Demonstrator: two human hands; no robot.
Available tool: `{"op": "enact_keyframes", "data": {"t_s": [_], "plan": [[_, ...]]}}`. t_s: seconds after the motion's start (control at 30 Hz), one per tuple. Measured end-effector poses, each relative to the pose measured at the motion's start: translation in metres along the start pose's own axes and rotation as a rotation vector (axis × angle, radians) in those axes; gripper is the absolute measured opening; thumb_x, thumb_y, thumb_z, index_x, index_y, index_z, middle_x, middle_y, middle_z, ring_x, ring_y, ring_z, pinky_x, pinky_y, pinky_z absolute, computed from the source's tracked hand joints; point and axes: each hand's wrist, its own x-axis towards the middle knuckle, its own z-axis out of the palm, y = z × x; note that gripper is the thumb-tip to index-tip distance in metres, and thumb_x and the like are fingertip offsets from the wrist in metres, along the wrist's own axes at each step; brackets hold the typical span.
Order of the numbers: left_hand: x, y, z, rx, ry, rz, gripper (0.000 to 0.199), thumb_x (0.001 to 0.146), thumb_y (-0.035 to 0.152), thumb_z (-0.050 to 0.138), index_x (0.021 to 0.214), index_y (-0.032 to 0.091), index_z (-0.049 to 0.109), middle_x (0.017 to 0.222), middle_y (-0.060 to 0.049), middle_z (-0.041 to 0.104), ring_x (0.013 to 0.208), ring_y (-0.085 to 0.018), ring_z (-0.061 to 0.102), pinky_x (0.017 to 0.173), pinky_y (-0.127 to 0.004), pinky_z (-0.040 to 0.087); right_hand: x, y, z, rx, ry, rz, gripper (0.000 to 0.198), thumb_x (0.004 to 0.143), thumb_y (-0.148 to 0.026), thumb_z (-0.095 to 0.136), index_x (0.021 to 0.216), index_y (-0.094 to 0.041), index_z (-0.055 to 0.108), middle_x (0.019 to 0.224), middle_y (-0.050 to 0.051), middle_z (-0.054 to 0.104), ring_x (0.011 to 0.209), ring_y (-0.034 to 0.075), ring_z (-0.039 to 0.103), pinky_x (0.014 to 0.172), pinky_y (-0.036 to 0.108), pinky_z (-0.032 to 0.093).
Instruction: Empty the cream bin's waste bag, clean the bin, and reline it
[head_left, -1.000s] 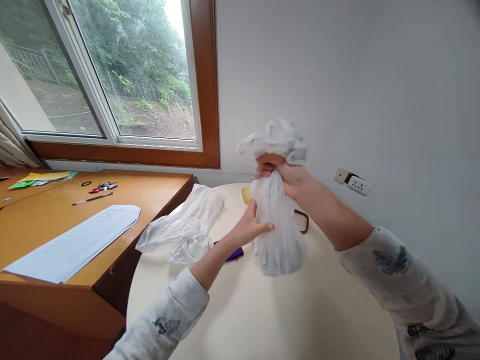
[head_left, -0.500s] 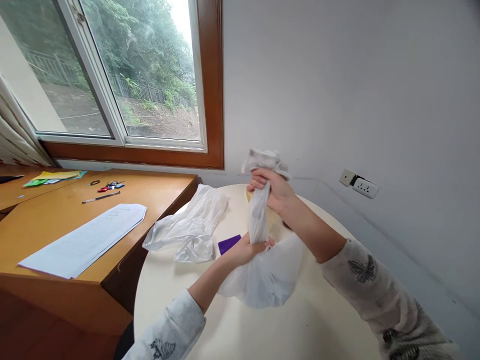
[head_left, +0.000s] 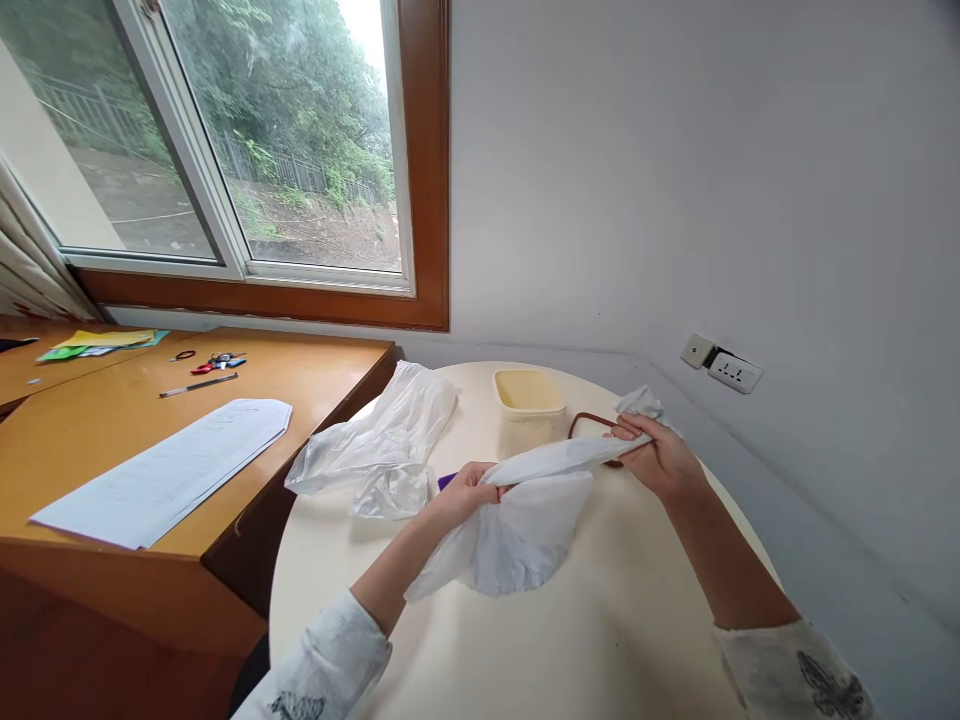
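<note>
Held bag, 1, white, stretched over the round table; left hand clenched partway along, right hand gripping near the twisted end. Risk: hard pulling might tear thin plastic. Beyond: 1 yellow tub, 1 brown curved piece. Leftward: 1 loose bag, 1 purple item, mostly hidden.

On the table, a tub is set far back. A bag is held nearer, and a second bag is laid to the left.
</note>
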Motion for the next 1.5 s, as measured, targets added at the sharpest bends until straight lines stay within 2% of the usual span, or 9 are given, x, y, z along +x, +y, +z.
{"op": "enact_keyframes", "data": {"t_s": [0.23, 0.47, 0.6, 0.77, 0.83, 1.03, 1.2, 1.3, 1.5], "plan": [[-0.012, 0.015, 0.015, 0.211, -0.046, -0.041, 0.006, 0.063, 0.018, 0.045, 0.058, 0.015, 0.045, 0.055, 0.005, 0.039, 0.054, -0.009, 0.035, 0.051, -0.021, 0.026, 0.002, 0.021, -0.042, -0.156, 0.277, -0.100, 0.035, 0.055, -0.025, 0.074, 0.084, -0.024, 0.054, 0.084, 0.001, 0.057, 0.078, 0.017, 0.059, 0.066, 0.030, 0.051], [-0.022, 0.026, 0.014, 0.422, -0.036, -0.042, 0.008, 0.067, 0.017, 0.038, 0.061, 0.017, 0.044, 0.059, 0.003, 0.040, 0.058, -0.012, 0.037, 0.053, -0.023, 0.027, -0.007, 0.009, -0.031, -0.587, 0.643, -0.638, 0.044, 0.058, -0.033, 0.071, 0.097, -0.025, 0.051, 0.099, 0.004, 0.056, 0.101, 0.021, 0.053, 0.084, 0.038, 0.045], [-0.027, 0.033, 0.016, 0.541, -0.046, -0.058, 0.012, 0.069, 0.015, 0.036, 0.062, 0.017, 0.046, 0.062, 0.002, 0.044, 0.060, -0.013, 0.041, 0.054, -0.023, 0.030, -0.031, 0.004, 0.009, -0.897, 0.151, -0.576, 0.021, 0.077, -0.036, 0.054, 0.095, -0.026, 0.058, 0.103, 0.006, 0.059, 0.103, 0.022, 0.053, 0.092, 0.041, 0.040], [-0.031, 0.039, 0.020, 0.670, -0.085, -0.034, 0.012, 0.070, 0.015, 0.035, 0.062, 0.018, 0.043, 0.060, 0.003, 0.041, 0.056, -0.012, 0.037, 0.050, -0.022, 0.027, -0.046, 0.014, 0.051, -1.307, -0.669, -0.296, 0.069, 0.073, -0.037, 0.059, 0.135, -0.031, 0.028, 0.142, 0.005, 0.031, 0.133, 0.022, 0.021, 0.108, 0.045, 0.016], [-0.033, 0.038, 0.020, 0.719, -0.102, 0.004, 0.013, 0.071, 0.014, 0.035, 0.062, 0.018, 0.043, 0.060, 0.003, 0.041, 0.055, -0.012, 0.036, 0.051, -0.023, 0.027, -0.043, 0.023, 0.059, -1.397, -0.836, -0.255, 0.070, 0.072, -0.037, 0.060, 0.135, -0.029, 0.029, 0.144, 0.006, 0.025, 0.135, 0.022, 0.015, 0.109, 0.047, 0.006], [-0.037, 0.036, 0.015, 0.774, -0.141, 0.026, 0.016, 0.073, 0.012, 0.034, 0.068, 0.018, 0.048, 0.061, 0.002, 0.044, 0.057, -0.012, 0.037, 0.053, -0.023, 0.028, -0.029, 0.038, 0.063, -1.467, -0.861, -0.258, 0.017, 0.077, -0.034, 0.054, 0.088, -0.022, 0.058, 0.125, 0.007, 0.049, 0.126, 0.024, 0.033, 0.107, 0.048, 0.007], [-0.042, 0.038, 0.010, 0.817, -0.074, 0.007, 0.015, 0.075, 0.014, 0.034, 0.073, 0.019, 0.048, 0.067, 0.001, 0.046, 0.059, -0.013, 0.040, 0.052, -0.023, 0.029, -0.022, 0.026, 0.060, -1.446, -0.882, -0.137, 0.014, 0.080, -0.033, 0.048, 0.082, -0.020, 0.054, 0.082, 0.003, 0.061, 0.080, 0.018, 0.055, 0.072, 0.032, 0.040], [-0.045, 0.037, 0.006, 0.870, -0.050, 0.028, 0.019, 0.077, 0.015, 0.034, 0.087, 0.020, 0.049, 0.078, -0.001, 0.051, 0.067, -0.016, 0.046, 0.057, -0.024, 0.034, -0.021, 0.017, 0.059, -1.425, -0.877, -0.080, 0.011, 0.080, -0.029, 0.047, 0.075, -0.019, 0.049, 0.070, -0.001, 0.055, 0.063, 0.013, 0.047, 0.053, 0.024, 0.033], [-0.053, 0.042, 0.003, 0.980, -0.112, 0.008, 0.049, 0.082, 0.013, 0.031, 0.128, 0.030, 0.031, 0.099, -0.003, 0.054, 0.086, -0.019, 0.048, 0.072, -0.029, 0.038, -0.016, 0.011, 0.056, -1.411, -0.886, -0.056, 0.009, 0.083, -0.024, 0.041, 0.078, -0.019, 0.047, 0.073, -0.002, 0.052, 0.065, 0.011, 0.044, 0.054, 0.022, 0.031]]}}
